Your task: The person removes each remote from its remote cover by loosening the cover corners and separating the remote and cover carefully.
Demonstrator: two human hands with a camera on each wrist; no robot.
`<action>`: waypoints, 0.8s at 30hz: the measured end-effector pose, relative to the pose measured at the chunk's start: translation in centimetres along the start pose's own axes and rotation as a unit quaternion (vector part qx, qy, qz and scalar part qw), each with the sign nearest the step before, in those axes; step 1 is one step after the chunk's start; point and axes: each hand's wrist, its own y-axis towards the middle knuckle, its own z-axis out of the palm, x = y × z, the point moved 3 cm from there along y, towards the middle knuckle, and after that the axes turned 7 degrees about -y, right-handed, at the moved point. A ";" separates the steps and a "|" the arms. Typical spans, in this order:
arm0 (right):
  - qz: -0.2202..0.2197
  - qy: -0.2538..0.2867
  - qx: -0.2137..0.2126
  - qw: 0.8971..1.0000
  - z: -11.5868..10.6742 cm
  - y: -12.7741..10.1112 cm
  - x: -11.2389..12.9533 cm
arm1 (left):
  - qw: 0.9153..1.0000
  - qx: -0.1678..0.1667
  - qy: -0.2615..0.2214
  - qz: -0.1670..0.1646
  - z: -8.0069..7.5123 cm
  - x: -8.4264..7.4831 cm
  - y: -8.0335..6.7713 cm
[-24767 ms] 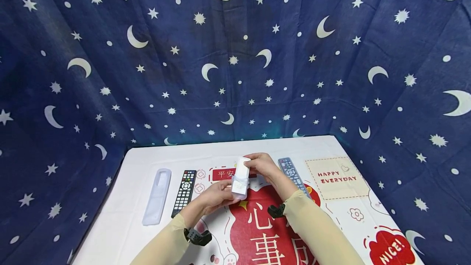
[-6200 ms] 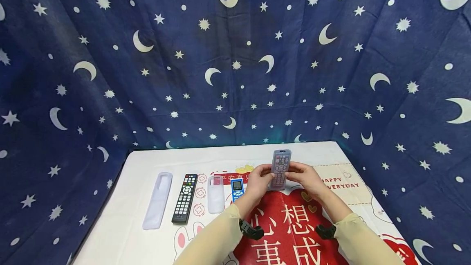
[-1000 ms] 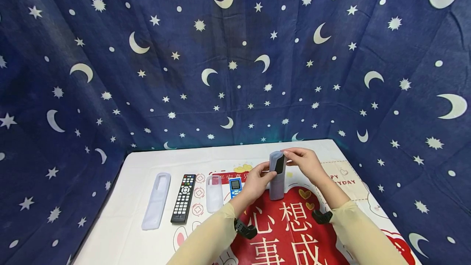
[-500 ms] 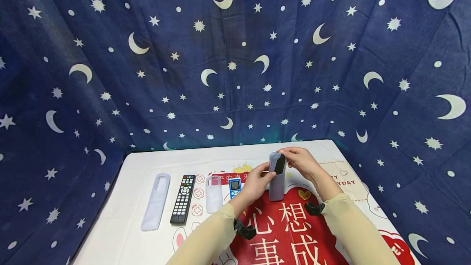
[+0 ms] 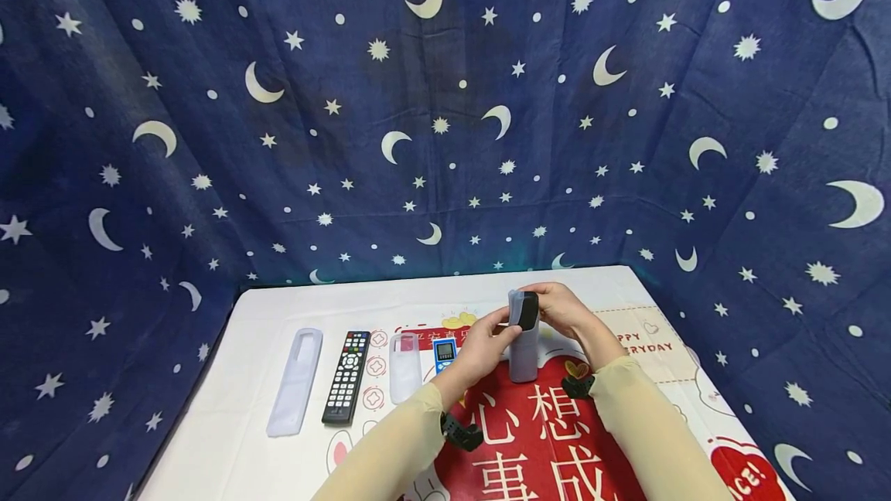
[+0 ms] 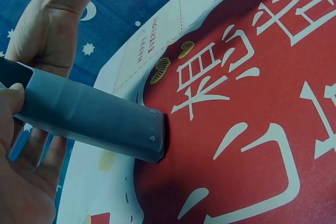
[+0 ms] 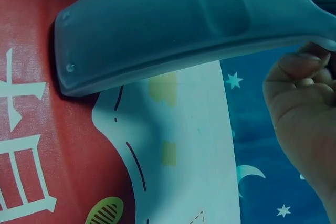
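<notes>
A dark remote control stands upright on its lower end in a translucent bluish silicone cover. Its bare black upper back shows through the cover's opening. My left hand grips the cover's left side, thumb across the front at the opening's edge. At the upper right, my right hand pinches the cover's rim; some of its fingers are hidden behind. In the left wrist view the cover slants down onto the red cloth print. The right wrist view has the right hand at the cover's stretched edge.
Left of the hands lie a long translucent cover, a black remote, a short clear cover and a small blue remote, partly behind the left forearm. A starry blue curtain hangs behind the table.
Earlier the hands held a small white object in clear wrapping; later, the covered remote, buttons forward. Now its back faces forward. In the last second the right hand shifted left along the cover's top.
</notes>
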 end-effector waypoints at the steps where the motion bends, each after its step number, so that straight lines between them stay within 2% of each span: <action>1: 0.001 0.002 0.009 1.000 0.1 0.0 -0.1 | 1.000 0.001 0.005 0.001 0.0 0.0 0.0; 10: -0.004 0.005 0.032 0.999 0.2 -0.2 -0.5 | 1.000 0.005 0.021 0.003 0.0 -0.1 -0.2; 14: -0.011 0.052 0.046 0.998 0.0 -0.5 -0.5 | 1.000 0.006 0.018 0.004 0.1 -0.1 -0.2; 18: -0.030 0.104 0.036 0.993 -0.7 -1.0 0.0 | 1.000 0.007 0.006 0.003 0.3 -0.3 -0.3; 21: -0.050 0.104 0.030 0.993 -1.2 -1.3 0.6 | 1.000 -0.004 -0.003 -0.003 0.4 -0.4 -0.3; 24: -0.062 0.080 0.024 0.995 -1.7 -1.9 1.1 | 1.000 -0.015 -0.009 -0.008 0.3 -0.4 -0.4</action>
